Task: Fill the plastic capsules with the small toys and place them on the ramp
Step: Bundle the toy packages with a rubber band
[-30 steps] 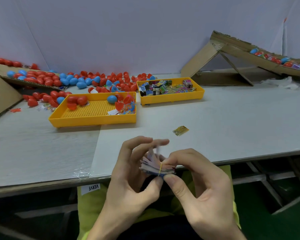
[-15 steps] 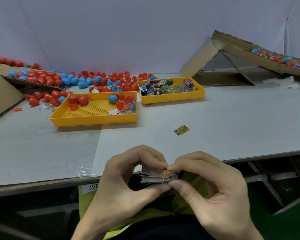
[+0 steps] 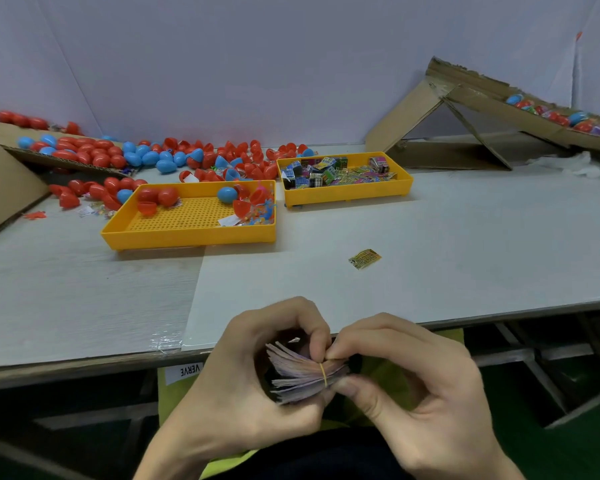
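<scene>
Both hands are down at 6 o'clock, just off the near edge of the bench [image 3: 465, 237], pinching the same little stack of paper slips [image 3: 300, 374]. The left hand [image 3: 243, 382] cups the fanned-out end, and the right hand [image 3: 426, 386] grips the other end with thumb under and fingers on top, right by the yellow rubber band [image 3: 323, 374] around the bundle.

Up at 11 o'clock sits a yellow tray [image 3: 187, 233] with a few red and blue capsules [image 3: 160, 197] plus some loose bits in its right corner. A second yellow tray [image 3: 347, 194] at 12 o'clock is full of small packaged toys [image 3: 326, 173]. Behind both there's a big scatter of red and blue capsule halves [image 3: 201, 157]. The cardboard ramp [image 3: 482, 98] is at 2 o'clock with filled capsules lying along it. One small yellow packet [image 3: 364, 259] lies alone mid-bench.
</scene>
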